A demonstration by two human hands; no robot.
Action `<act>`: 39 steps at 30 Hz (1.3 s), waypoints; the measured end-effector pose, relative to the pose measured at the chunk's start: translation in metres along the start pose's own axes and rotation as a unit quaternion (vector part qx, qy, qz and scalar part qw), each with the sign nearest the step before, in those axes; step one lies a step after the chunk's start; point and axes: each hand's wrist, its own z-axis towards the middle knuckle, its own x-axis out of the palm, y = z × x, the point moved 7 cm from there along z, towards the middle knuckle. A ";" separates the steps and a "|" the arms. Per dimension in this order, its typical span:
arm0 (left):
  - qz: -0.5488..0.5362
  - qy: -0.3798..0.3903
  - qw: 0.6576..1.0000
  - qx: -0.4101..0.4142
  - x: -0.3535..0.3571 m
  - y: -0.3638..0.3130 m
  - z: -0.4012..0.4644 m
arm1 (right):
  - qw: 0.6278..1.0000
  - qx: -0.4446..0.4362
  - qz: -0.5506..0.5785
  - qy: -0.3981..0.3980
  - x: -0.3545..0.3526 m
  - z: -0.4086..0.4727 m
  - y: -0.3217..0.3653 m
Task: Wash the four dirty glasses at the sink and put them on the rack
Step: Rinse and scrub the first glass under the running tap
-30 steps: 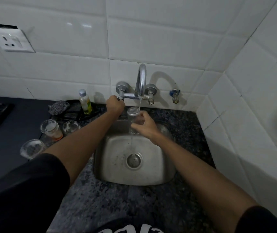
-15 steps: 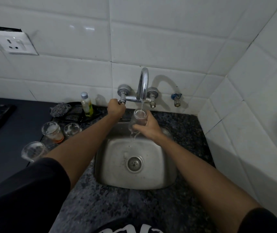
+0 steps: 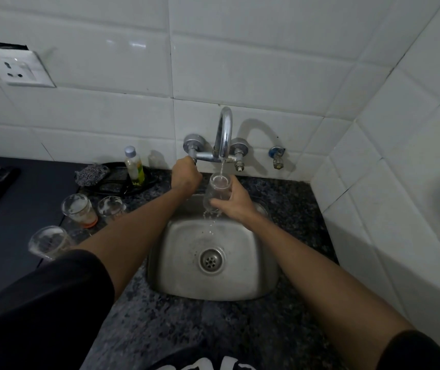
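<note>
My right hand (image 3: 231, 200) grips a clear glass (image 3: 217, 189) upright under the chrome tap (image 3: 224, 134). Water runs from the spout into the glass and spills over into the steel sink (image 3: 245, 279). My left hand (image 3: 185, 176) is curled round the tap's left handle. Three dirty glasses stand on the counter to the left: one with an orange residue (image 3: 79, 212), one beside it (image 3: 111, 208), and one nearer me (image 3: 48, 241), partly behind my left sleeve.
A small soap bottle (image 3: 134, 166) and a grey scrubber (image 3: 91, 173) sit on a dark tray (image 3: 115, 182) left of the tap. Speckled granite counter (image 3: 187, 329) surrounds the sink. White tiled walls close in behind and on the right. No rack is in view.
The glass has risen closer to the spout, and water now overflows from it into the sink. My left hand has stayed on the tap handle.
</note>
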 end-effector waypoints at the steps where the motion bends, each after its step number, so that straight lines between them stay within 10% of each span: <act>1: 0.001 0.000 1.000 0.001 0.000 0.000 0.000 | 1.000 0.000 0.000 0.001 0.000 0.000 0.000; 39: -0.054 0.006 0.997 0.060 -0.032 0.033 -0.063 | 0.983 -0.105 -0.096 -0.118 -0.002 -0.041 0.038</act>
